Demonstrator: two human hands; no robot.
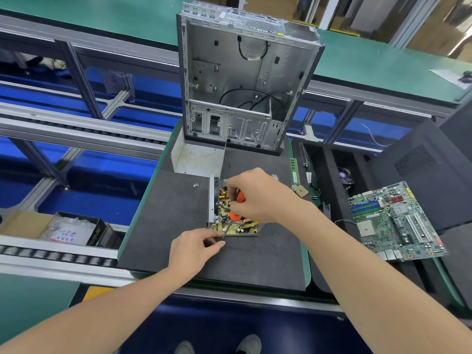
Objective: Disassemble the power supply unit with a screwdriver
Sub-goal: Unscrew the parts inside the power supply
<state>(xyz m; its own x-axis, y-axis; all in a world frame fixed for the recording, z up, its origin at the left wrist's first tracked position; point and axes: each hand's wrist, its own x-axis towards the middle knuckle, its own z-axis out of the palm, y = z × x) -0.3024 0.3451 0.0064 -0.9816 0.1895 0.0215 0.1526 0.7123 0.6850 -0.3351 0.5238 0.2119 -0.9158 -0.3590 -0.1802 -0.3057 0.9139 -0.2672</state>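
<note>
The right hand (pixel 255 198) is curled round the orange plastic handle of a screwdriver (pixel 237 200). The handle points down into the power supply unit (pixel 242 229), an open unit with a yellowish circuit board crowded with coils and capacitors, lying in a shallow silver metal tray. The screwdriver's tip is hidden among the parts under the fingers.

The unit lies directly below this hand, on the dark grey foam mat of the tabletop (pixel 166 213). The left hand (pixel 196 247) sits just nearer the person. Its thumb and forefinger pinch the unit's near-left corner, and the other fingers are tucked under.

Left of the right hand's fingertips, a few small silver screws (pixel 196 185) lie loose on the mat. Beyond that hand rests a whitish bent sheet-metal cover (pixel 196 157), and farther off stands an empty silver computer case (pixel 242 85), open side up. To the right of the right wrist are a square gold-topped processor chip (pixel 302 192) and a narrow green memory stick (pixel 294 169). Well beyond them lies a green motherboard (pixel 393 221).
</note>
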